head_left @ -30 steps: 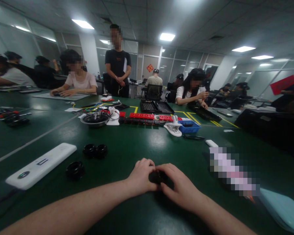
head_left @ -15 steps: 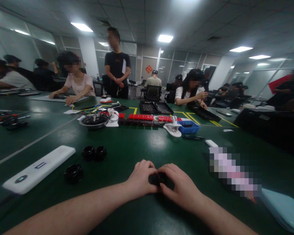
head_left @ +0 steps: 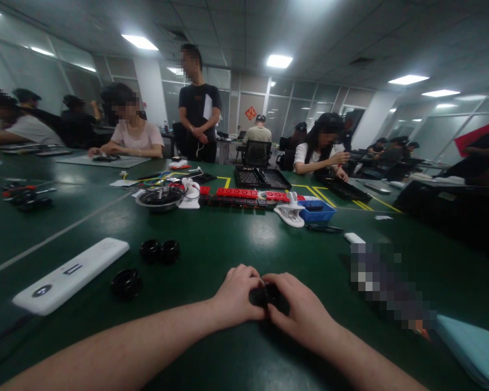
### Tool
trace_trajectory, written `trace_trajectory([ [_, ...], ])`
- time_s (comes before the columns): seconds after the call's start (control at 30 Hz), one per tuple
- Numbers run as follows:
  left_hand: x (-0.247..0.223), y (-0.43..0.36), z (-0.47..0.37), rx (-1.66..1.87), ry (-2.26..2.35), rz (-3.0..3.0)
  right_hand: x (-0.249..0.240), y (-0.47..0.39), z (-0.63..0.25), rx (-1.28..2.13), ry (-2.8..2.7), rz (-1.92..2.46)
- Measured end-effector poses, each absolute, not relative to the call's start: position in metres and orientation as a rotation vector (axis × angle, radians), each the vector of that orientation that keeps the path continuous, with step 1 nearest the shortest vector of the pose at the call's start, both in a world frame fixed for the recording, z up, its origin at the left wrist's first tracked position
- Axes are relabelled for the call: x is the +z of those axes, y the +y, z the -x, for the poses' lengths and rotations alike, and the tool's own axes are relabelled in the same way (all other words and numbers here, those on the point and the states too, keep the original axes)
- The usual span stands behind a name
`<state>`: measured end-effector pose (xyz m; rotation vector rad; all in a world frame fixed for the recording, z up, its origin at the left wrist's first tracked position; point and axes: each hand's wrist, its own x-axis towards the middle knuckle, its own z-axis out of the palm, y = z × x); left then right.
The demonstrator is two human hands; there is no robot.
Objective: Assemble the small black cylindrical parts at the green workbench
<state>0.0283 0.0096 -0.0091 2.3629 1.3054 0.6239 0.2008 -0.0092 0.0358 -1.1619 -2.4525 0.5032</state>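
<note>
My left hand and my right hand meet close together above the green table, fingers curled round a small black object. The fingers cover most of it, so its full shape is hidden; it looks dark and glossy. To the left of my hands lie three glossy black ring-shaped parts: a single ring nearer me, and a touching pair behind it.
A white power strip lies at the left, a light-blue case at the right. Farther back are a round bowl of cables, red blocks, a white clip and a blue bin. People sit across the table.
The view has shifted slightly, so table items appear a little to the right. My hands keep their grip on the black object. The pixelated area at right has turned darker.
</note>
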Motion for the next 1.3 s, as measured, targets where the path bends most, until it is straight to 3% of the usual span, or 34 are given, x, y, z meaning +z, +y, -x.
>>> trace_trajectory([
  [0.37,-0.005,0.009,-0.029,0.572,1.301,-2.385,0.041,-0.004,-0.202,0.433,-2.436,1.269],
  [0.5,-0.001,0.009,-0.029,0.558,1.295,-2.358,0.068,0.01,-0.236,0.007,-2.126,1.397],
  [0.6,0.001,0.008,-0.028,0.541,1.28,-2.336,0.084,0.033,-0.282,-0.361,-1.718,1.966],
  [0.77,0.003,0.007,-0.028,0.529,1.29,-2.337,0.083,0.055,-0.324,-0.282,-1.632,2.162],
  [0.93,0.002,0.007,-0.028,0.533,1.285,-2.358,0.08,0.028,-0.269,-0.35,-1.815,1.846],
  [1.1,-0.002,0.008,-0.03,0.558,1.305,-2.403,0.06,-0.007,-0.203,-0.011,-2.354,1.562],
  [1.3,-0.003,0.007,-0.03,0.577,1.306,-2.409,0.05,-0.013,-0.196,0.169,-2.584,1.465],
])
